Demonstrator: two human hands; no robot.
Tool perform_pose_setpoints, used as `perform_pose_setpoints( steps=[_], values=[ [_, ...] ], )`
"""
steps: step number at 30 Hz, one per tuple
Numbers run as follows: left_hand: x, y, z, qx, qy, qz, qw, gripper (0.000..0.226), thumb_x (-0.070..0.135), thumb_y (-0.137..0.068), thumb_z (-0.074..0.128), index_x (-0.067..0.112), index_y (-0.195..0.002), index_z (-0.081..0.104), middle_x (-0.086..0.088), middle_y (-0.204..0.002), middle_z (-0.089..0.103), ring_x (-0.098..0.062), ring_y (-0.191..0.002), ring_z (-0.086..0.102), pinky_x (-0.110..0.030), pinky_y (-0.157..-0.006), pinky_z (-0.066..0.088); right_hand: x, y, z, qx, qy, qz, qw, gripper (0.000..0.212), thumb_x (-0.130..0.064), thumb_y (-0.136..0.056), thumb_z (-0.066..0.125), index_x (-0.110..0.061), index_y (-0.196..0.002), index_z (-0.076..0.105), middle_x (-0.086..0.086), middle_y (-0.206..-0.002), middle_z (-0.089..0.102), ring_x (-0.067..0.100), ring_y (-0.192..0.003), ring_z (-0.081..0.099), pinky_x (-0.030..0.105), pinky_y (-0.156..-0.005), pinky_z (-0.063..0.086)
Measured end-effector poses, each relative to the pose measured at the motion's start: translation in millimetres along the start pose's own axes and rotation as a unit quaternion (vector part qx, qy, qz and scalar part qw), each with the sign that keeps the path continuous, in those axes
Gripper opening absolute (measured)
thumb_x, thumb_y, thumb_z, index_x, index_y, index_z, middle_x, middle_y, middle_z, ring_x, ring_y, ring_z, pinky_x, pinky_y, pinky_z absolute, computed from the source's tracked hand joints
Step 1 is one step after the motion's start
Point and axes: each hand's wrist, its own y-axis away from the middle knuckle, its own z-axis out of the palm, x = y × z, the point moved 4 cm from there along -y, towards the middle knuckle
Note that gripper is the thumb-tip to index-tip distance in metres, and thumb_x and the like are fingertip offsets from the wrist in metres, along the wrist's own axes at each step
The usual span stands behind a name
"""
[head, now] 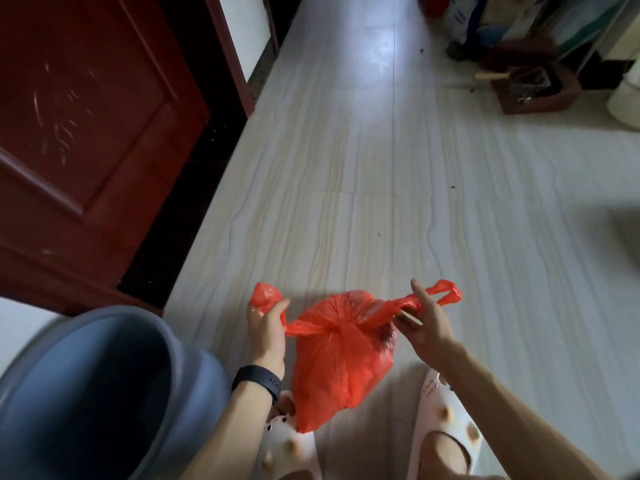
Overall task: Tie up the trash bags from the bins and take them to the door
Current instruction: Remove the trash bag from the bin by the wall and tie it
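A person looks down at a red-orange thin plastic trash bag (341,355) hanging in the air between both hands, above their feet and just right of a round grey plastic bin (104,393). The bag's two handle strips cross in a gathered twist at its top and stretch outward. The left hand (265,327), with a black wristband (258,379) on its wrist, has its fingers (277,306) curled tightly round the bunched end of the left strip. The right hand (427,323) pinches the right strip between thumb and fingers, forefinger pointing up, and the strip's looped end sticks out beyond it. The bin fills the lower left corner, its open mouth tilted toward the camera. Behind it stands a dark red panelled wooden door (86,116), scratched, along the left side. A pale striped tile floor (381,168) runs ahead, dotted with a few dark specks. At the far right sit a brown box of clutter (533,88) and blurred stacked items. White perforated clogs (443,410) cover the feet below the bag.
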Motion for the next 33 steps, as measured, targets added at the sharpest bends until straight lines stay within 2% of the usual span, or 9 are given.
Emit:
perform_pose_setpoints(
  steps=[4,9,12,15,18,21,24,26,33],
  values=[
    [-23,10,-24,0.067,-0.008,-0.073,0.995,0.082,0.033,-0.056,0.08,0.008,-0.127,0.047,-0.013,-0.118,0.063,-0.02,-0.097,0.063,-0.04,-0.08,0.05,15,16,11,-0.052,0.077,-0.006,0.996,0.029,-0.041,-0.088,0.07,-0.012,-0.096,0.07,0.003,-0.081,0.075,0.02,-0.084,0.069,0.034,-0.081,0.053],
    [-48,35,-16,-0.084,-0.107,-0.171,0.976,0.064,0.046,-0.083,0.07,0.023,-0.137,0.046,-0.003,-0.134,0.051,-0.027,-0.123,0.051,-0.047,-0.109,0.038,36,29,8,-0.01,0.263,-0.082,0.961,0.049,-0.055,-0.085,0.068,-0.012,-0.108,0.07,0.006,-0.101,0.072,0.021,-0.101,0.066,0.033,-0.095,0.049],
    [-61,26,-10,-0.168,-0.323,-0.089,0.927,0.07,0.066,-0.085,0.052,0.023,-0.141,0.05,-0.008,-0.151,0.041,-0.028,-0.137,0.042,-0.045,-0.116,0.031,60,15,4,-0.04,0.527,-0.072,0.846,0.098,-0.089,-0.079,0.028,-0.02,-0.146,0.043,0.014,-0.152,0.035,0.034,-0.144,0.026,0.043,-0.118,0.02],
    [-56,20,6,-0.133,-0.4,0.058,0.905,0.049,0.047,-0.099,0.044,0.018,-0.137,0.054,-0.008,-0.148,0.045,-0.029,-0.135,0.044,-0.038,-0.113,0.033,61,15,20,-0.095,0.673,-0.268,0.683,0.062,-0.042,-0.095,0.014,-0.012,-0.13,0.056,0.011,-0.142,0.047,0.044,-0.138,0.034,0.051,-0.108,0.03],
    [-46,24,20,-0.11,-0.354,0.138,0.919,0.03,0.039,-0.1,0.048,0.02,-0.113,0.067,-0.002,-0.122,0.066,-0.023,-0.115,0.06,-0.027,-0.093,0.042,37,15,34,-0.027,0.539,-0.309,0.783,0.038,-0.027,-0.102,0.034,-0.01,-0.093,0.067,-0.001,-0.104,0.063,0.021,-0.108,0.048,0.035,-0.097,0.034],
    [-40,19,30,-0.101,-0.389,0.242,0.883,0.026,0.034,-0.098,0.054,0.015,-0.093,0.071,-0.005,-0.115,0.069,-0.023,-0.109,0.062,-0.029,-0.089,0.045,28,-1,47,-0.029,0.49,-0.25,0.835,0.035,-0.026,-0.101,0.049,-0.006,-0.074,0.06,0.005,-0.08,0.065,0.026,-0.079,0.058,0.039,-0.078,0.045],
    [-32,12,40,-0.098,-0.388,0.321,0.859,0.024,0.03,-0.099,0.053,0.014,-0.101,0.071,-0.001,-0.113,0.07,-0.02,-0.109,0.062,-0.02,-0.093,0.042,23,-10,62,-0.043,0.453,-0.224,0.862,0.033,-0.029,-0.1,0.051,-0.009,-0.077,0.063,0.005,-0.078,0.07,0.021,-0.073,0.065,0.022,-0.064,0.045],
    [-25,5,47,-0.077,-0.41,0.363,0.833,0.033,0.037,-0.1,0.046,0.014,-0.096,0.069,-0.004,-0.102,0.072,-0.024,-0.1,0.064,-0.031,-0.088,0.049,19,-15,72,-0.046,0.437,-0.21,0.873,0.031,-0.031,-0.101,0.048,-0.012,-0.082,0.064,0.001,-0.079,0.071,0.014,-0.07,0.064,0.012,-0.059,0.042],
    [-8,-31,65,-0.114,-0.484,0.365,0.787,0.032,0.042,-0.1,0.045,0.017,-0.109,0.063,-0.014,-0.095,0.071,-0.04,-0.088,0.066,-0.043,-0.067,0.051,2,-31,102,-0.071,0.409,-0.24,0.878,0.025,-0.029,-0.097,0.056,-0.028,-0.073,0.062,-0.01,-0.073,0.065,0.006,-0.07,0.063,0.022,-0.067,0.046]
  ],
)
